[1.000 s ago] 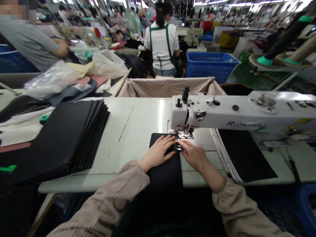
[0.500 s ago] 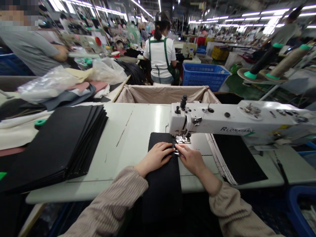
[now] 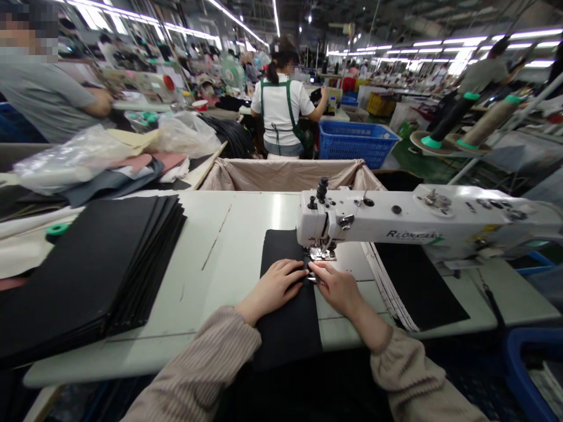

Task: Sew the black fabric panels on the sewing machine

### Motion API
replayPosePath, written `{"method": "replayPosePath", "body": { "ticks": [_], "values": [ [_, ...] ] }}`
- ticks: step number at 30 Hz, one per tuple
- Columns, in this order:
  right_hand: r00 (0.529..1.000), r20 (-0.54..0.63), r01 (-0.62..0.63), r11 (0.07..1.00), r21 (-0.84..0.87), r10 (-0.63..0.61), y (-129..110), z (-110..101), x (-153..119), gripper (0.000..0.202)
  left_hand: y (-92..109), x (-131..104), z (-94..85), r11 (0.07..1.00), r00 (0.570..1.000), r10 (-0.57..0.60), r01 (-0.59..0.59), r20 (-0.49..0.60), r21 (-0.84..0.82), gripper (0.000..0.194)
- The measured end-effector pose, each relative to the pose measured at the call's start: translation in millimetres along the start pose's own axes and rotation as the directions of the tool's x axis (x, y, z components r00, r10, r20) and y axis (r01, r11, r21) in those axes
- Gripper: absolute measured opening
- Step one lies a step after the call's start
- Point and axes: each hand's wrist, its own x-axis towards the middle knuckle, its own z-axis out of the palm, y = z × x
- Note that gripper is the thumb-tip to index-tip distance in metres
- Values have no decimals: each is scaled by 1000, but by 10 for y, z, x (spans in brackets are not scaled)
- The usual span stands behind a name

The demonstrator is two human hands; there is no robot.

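A long black fabric panel (image 3: pixel 288 334) lies under the needle end of a white sewing machine (image 3: pixel 360 214) and hangs over the table's front edge. My left hand (image 3: pixel 275 287) rests on it with fingers spread flat, left of the presser foot (image 3: pixel 323 254). Just in front of that foot, my right hand (image 3: pixel 336 284) has its fingertips at the panel's right edge. Its bent fingers close around a small shiny metal tool, which looks like thread snips (image 3: pixel 311 277); most of it is hidden in the hand.
Stacked black panels (image 3: pixel 118 252) cover the table's left side. More black pieces with white edges (image 3: pixel 417 287) lie under the machine arm. Behind the table hangs a beige cloth bin (image 3: pixel 281 174); beyond it are a blue crate (image 3: pixel 356 143) and a seated co-worker (image 3: pixel 281 108). Thread cones (image 3: pixel 455 120) stand right.
The black panel has slid forward under the presser foot, its near end now closer to the table edge. My hands keep their places by the foot. The view has shifted slightly.
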Motion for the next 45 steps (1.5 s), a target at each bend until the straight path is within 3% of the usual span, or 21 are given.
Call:
{"method": "replayPosePath", "body": {
  "ticks": [45],
  "values": [
    [999, -41, 22, 1000, -16, -23, 55, 65, -20, 52, -26, 4, 66, 995, 994, -104, 105, -44, 3, 34]
  ]
}}
